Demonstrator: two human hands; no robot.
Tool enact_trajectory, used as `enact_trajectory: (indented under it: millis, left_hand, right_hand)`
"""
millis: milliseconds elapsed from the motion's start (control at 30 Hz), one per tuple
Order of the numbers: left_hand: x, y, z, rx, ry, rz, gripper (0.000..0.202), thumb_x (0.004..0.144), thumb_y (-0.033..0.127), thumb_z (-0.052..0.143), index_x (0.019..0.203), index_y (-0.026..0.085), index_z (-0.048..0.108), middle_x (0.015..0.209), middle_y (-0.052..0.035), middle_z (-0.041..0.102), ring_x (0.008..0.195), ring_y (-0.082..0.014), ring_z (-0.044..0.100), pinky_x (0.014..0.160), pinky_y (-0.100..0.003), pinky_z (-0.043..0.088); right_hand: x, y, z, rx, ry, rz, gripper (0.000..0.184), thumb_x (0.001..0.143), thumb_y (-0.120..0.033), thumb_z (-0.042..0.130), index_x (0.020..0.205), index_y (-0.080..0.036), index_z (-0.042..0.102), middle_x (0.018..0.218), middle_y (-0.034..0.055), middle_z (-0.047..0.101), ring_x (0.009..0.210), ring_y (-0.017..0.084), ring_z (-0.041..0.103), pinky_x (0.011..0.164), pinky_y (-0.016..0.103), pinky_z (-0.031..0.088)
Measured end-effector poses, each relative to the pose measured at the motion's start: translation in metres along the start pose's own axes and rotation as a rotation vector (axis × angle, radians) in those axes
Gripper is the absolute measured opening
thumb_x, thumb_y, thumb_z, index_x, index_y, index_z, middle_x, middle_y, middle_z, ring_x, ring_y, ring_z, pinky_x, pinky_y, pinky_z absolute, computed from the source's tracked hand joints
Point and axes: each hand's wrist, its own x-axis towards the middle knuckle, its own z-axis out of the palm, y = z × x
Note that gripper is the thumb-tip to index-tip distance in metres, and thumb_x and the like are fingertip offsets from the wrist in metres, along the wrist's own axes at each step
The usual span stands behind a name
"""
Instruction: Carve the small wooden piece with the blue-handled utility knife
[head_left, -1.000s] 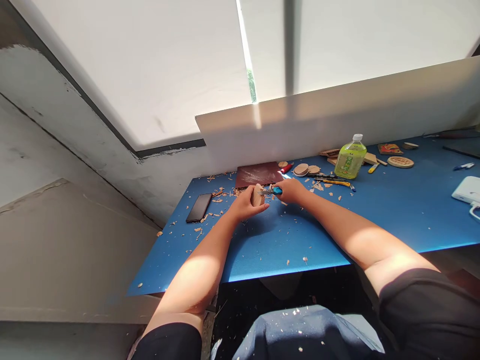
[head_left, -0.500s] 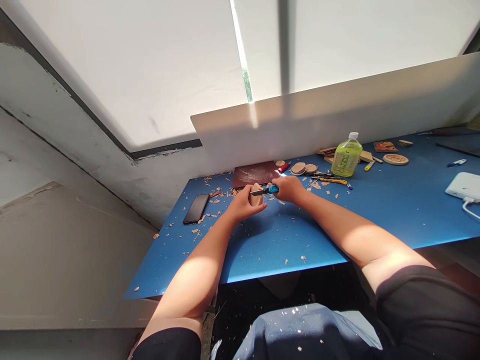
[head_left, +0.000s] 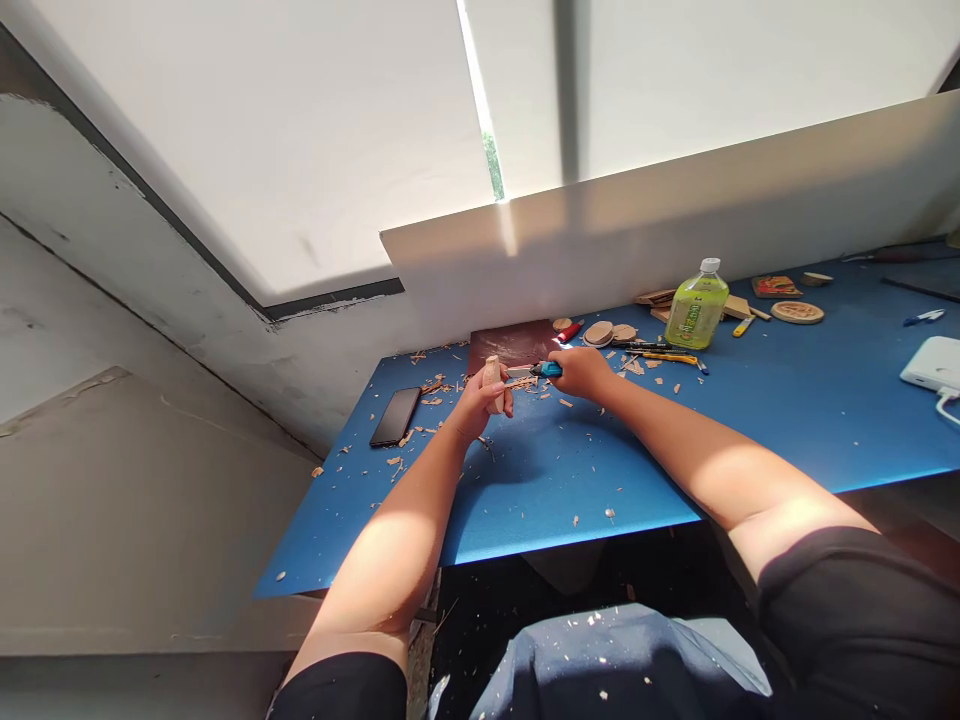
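My left hand is closed around a pale wooden piece, held edge-on above the table with the thumb across it. To its right, my right hand grips a utility knife with a blue handle. The blade points left toward the wooden piece; whether it touches the wood I cannot tell. Wood shavings lie on the table behind and below the hands. A dark red sheet rests flat just beyond them.
The blue table bears a phone at left. Toward the right are wooden discs, a red tube, pens and a yellow cutter, a bottle of green liquid, a carved round piece and a white power bank.
My left hand has turned the wooden piece from showing its face to edge-on and shifted slightly left. The knife blade has come away from across the wood's face.
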Motion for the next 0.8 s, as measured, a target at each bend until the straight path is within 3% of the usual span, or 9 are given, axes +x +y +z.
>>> enact_trajectory:
  millis: [167, 333, 500, 667, 800]
  left_hand:
    - [-0.003, 0.007, 0.001, -0.021, 0.003, 0.013, 0.046, 0.078, 0.053, 0.074, 0.107, 0.021, 0.057, 0.085, 0.0005, 0.064, 0.055, -0.0149, 0.064, 0.056, -0.031, 0.051]
    - [-0.007, 0.014, 0.004, -0.050, 0.045, -0.062, 0.046, 0.081, 0.059, 0.066, 0.107, 0.022, 0.057, 0.109, -0.0053, 0.066, 0.060, -0.0128, 0.061, 0.060, -0.034, 0.053]
    - [-0.008, 0.015, 0.006, -0.072, 0.051, -0.077, 0.046, 0.081, 0.058, 0.067, 0.107, 0.022, 0.057, 0.109, -0.0054, 0.064, 0.061, -0.0125, 0.059, 0.059, -0.034, 0.052]
    - [-0.008, 0.018, 0.008, -0.105, 0.051, -0.102, 0.044, 0.079, 0.054, 0.071, 0.104, 0.022, 0.055, 0.107, -0.0034, 0.061, 0.058, -0.0081, 0.050, 0.049, -0.026, 0.038]
    - [-0.007, 0.017, 0.007, -0.075, 0.053, -0.070, 0.043, 0.080, 0.055, 0.071, 0.102, 0.023, 0.053, 0.100, -0.0019, 0.062, 0.055, -0.0083, 0.050, 0.047, -0.025, 0.035]
  right_hand:
    - [0.000, 0.000, -0.004, -0.020, -0.037, 0.019, 0.027, 0.099, -0.040, 0.058, 0.110, -0.024, 0.077, 0.111, 0.0092, 0.084, 0.102, 0.027, 0.075, 0.073, 0.034, 0.037]
    - [0.001, 0.003, -0.006, -0.058, -0.074, 0.030, 0.031, 0.098, -0.043, 0.062, 0.117, -0.023, 0.077, 0.117, 0.0121, 0.084, 0.107, 0.031, 0.076, 0.079, 0.034, 0.043]
    - [0.001, 0.004, -0.006, -0.081, -0.095, 0.023, 0.035, 0.098, -0.045, 0.063, 0.120, -0.022, 0.077, 0.118, 0.0146, 0.083, 0.109, 0.033, 0.076, 0.083, 0.035, 0.046]
    - [0.002, 0.005, -0.006, -0.077, -0.100, 0.023, 0.032, 0.098, -0.042, 0.062, 0.118, -0.022, 0.078, 0.118, 0.0147, 0.083, 0.109, 0.032, 0.076, 0.084, 0.034, 0.046]
    - [0.002, 0.006, -0.006, -0.075, -0.108, 0.010, 0.032, 0.098, -0.042, 0.061, 0.117, -0.021, 0.078, 0.116, 0.0148, 0.083, 0.108, 0.032, 0.076, 0.083, 0.034, 0.046]
